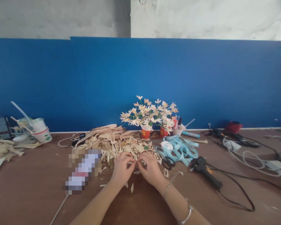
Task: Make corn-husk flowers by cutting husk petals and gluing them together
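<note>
My left hand (122, 168) and my right hand (150, 167) meet at the middle of the brown table (37, 193), fingers curled and pinched together on a small pale husk piece (136, 163). They rest at the near edge of a heap of dried straw-coloured husk strips (112, 140). Loose husk scraps (132, 188) lie on the table just in front of my wrists. Bracelets circle my right wrist and forearm.
Behind the heap stand two red cups of handmade pale flowers (150, 114). Light blue ribbon (178, 148), black scissors (168, 162) and a black glue gun (204, 171) with cables lie right. White paper cups (41, 131) sit far left. A blue panel (154, 81) backs the table.
</note>
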`<state>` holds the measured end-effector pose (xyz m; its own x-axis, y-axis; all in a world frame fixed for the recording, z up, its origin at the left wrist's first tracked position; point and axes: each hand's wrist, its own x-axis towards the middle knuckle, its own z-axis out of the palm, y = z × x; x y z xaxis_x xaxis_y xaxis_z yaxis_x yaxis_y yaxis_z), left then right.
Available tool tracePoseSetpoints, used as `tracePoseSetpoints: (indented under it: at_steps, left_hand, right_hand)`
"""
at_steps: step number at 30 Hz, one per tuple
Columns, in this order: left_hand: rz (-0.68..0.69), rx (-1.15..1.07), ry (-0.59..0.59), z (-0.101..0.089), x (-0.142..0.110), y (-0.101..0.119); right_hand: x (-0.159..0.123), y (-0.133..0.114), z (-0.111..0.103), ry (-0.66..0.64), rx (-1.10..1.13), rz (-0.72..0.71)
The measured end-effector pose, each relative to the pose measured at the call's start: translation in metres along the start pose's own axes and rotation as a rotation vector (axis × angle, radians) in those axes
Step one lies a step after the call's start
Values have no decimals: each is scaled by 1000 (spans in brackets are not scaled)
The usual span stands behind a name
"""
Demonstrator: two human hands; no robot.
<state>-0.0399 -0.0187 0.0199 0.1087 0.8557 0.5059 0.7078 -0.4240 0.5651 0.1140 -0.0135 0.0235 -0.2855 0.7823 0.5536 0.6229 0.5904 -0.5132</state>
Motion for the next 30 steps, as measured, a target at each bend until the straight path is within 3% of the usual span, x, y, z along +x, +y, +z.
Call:
tracePoseSetpoints:
  at_steps: [7,18,22,26,30]
  left_hand:
    - [-103,52,42,6,-5,8]
    - [-210,115,112,9,-4,1]
    - [-112,90,158,2,0,-4]
    - [-4,17,98,-2,2,-2]
    - [1,42,57,1,-1,5]
  right_hand:
    - [-2,-3,7,44,-49,-20]
    - [-3,-4,8,160,-152,-10]
    - [-2,2,5,138,-113,17]
    - [-2,2,5,68,-57,6]
    - [-2,-5,4,26,-67,-9]
